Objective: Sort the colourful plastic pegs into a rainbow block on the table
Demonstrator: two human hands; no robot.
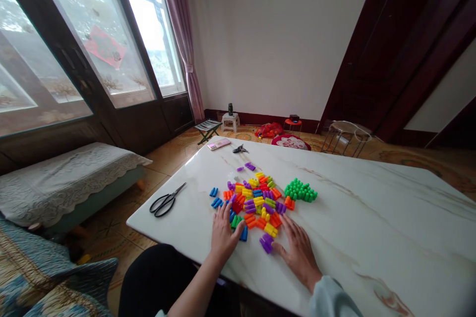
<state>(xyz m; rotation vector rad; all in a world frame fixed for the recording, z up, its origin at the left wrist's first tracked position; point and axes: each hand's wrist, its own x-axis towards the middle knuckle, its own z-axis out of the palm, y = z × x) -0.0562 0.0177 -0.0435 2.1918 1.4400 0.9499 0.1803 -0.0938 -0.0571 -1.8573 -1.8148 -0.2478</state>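
A loose heap of small plastic toy blocks (256, 203) in purple, yellow, orange, red, blue and lime lies on the marble-patterned table (357, 228). My left hand (224, 233) rests at the heap's near left side, fingers spread over blue and green blocks. At the right side is my right hand (297, 247), its fingers apart and its thumb close to a purple block (266, 243); whether it touches cannot be told. Neither hand appears to grip a block. Beyond my right hand stands a tight cluster of green blocks (300, 190), apart from the mixed heap.
Black-handled scissors (163, 202) lie on the table's left. Farther back are a pink phone (219, 144) and a set of keys (240, 149). A lace-covered bench (74, 173) stands to the left, and small stools (230, 122) line the far wall.
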